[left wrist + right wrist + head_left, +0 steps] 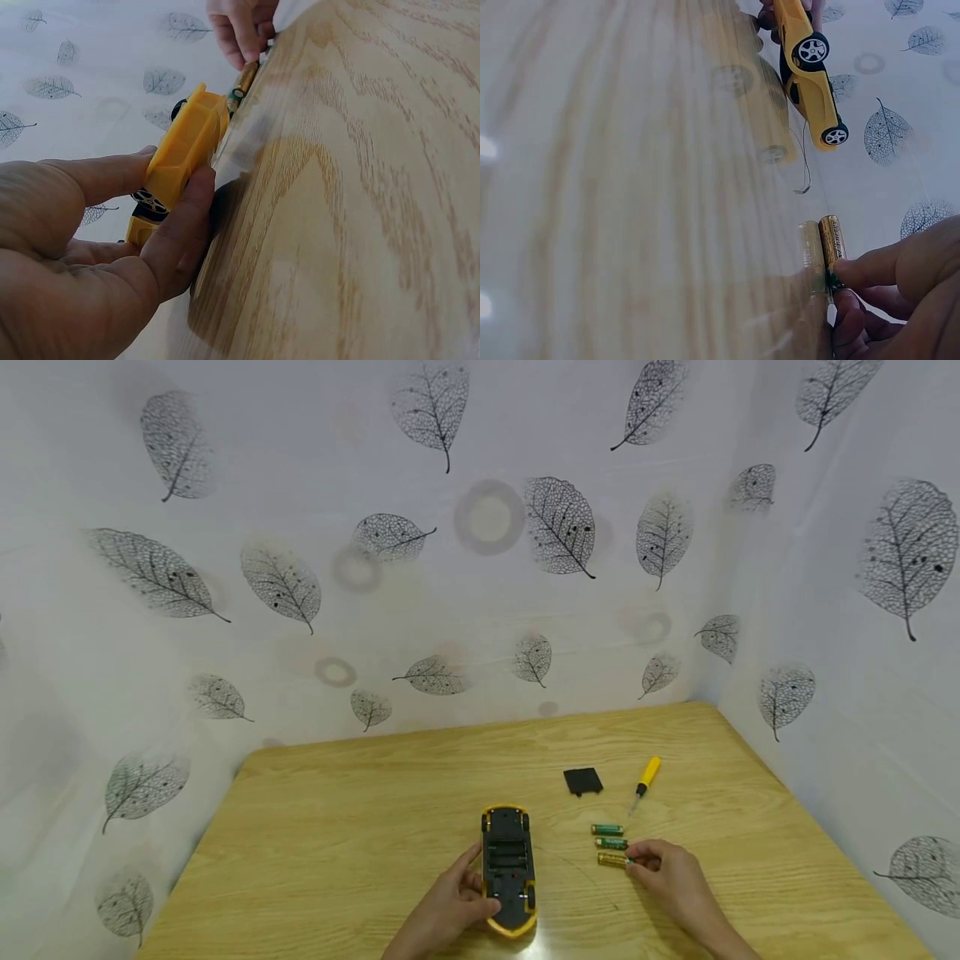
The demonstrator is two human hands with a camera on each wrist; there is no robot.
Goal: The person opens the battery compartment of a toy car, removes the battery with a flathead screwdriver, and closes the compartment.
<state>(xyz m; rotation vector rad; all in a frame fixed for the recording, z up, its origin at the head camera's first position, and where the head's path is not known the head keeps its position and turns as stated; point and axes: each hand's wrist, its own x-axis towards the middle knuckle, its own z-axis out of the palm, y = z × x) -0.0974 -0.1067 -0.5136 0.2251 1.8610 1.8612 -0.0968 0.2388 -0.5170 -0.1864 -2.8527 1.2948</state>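
A yellow toy car [507, 870] is turned underside up, its black base and open battery compartment [507, 855] facing the head camera. My left hand [448, 906] grips the car by its side, thumb on the base edge; the left wrist view shows the yellow body [184, 146] between thumb and fingers. My right hand [675, 881] pinches the end of a gold-and-green battery [613, 860], the nearest in a row. In the right wrist view that battery [831, 236] lies on the tabletop under the fingertips. Two green batteries, one middle [612, 842] and one far [607, 829], lie beyond it.
A black battery cover [582, 781] lies behind the batteries. Right of it is a screwdriver [648, 775] with a yellow handle. A thin wire [805, 169] hangs near the car in the right wrist view. Leaf-patterned curtains [480, 568] enclose the wooden table [337, 827].
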